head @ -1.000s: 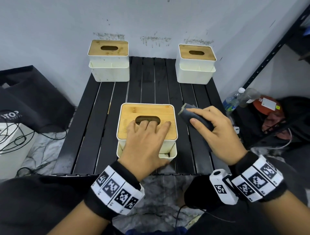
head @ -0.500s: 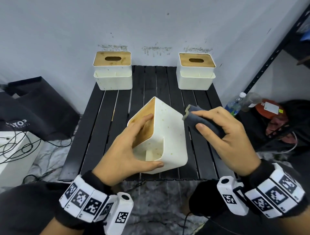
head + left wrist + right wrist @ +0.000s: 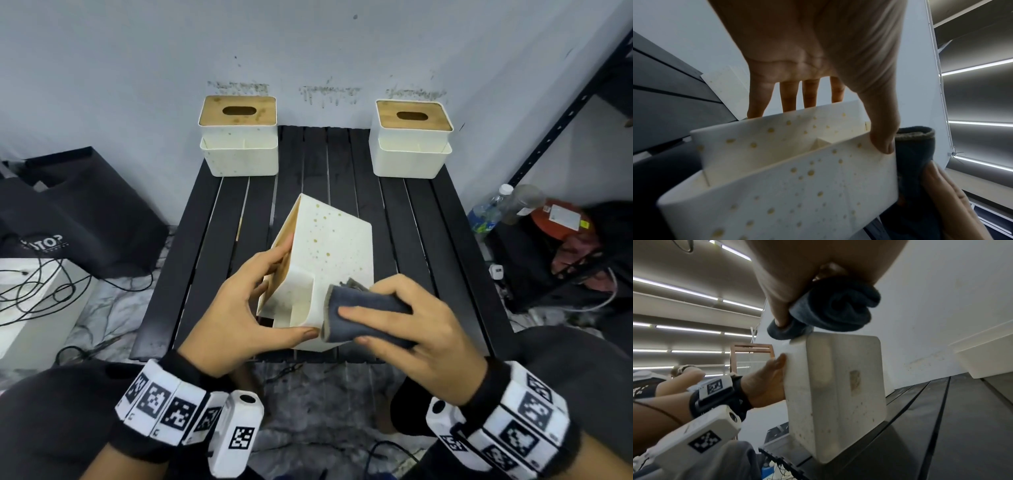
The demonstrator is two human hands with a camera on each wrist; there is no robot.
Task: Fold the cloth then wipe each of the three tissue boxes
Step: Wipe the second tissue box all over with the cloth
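Near box (image 3: 329,253) was tipped up on its side at the front of the slatted table (image 3: 428,246), wooden lid facing left, spotted white wall facing up. Left hand (image 3: 239,308) gripped it: fingers over the lid side, thumb curled onto the front pocket rim, as the left wrist view showed. Box's lower edge touched the table in the right wrist view. Right hand (image 3: 411,329) held the folded grey cloth (image 3: 363,315), fingers and thumb wrapped round it, cloth pressed on the box's near right corner, just beside the left thumb. Brown specks covered the box walls.

Left box (image 3: 239,137) and right box (image 3: 411,140) stood upright at the table's back corners, near the wall, well apart from each other and from the hands, lids on top.

Black bag (image 3: 78,212) lay left of the table, bottles (image 3: 496,209) to its right on the floor.
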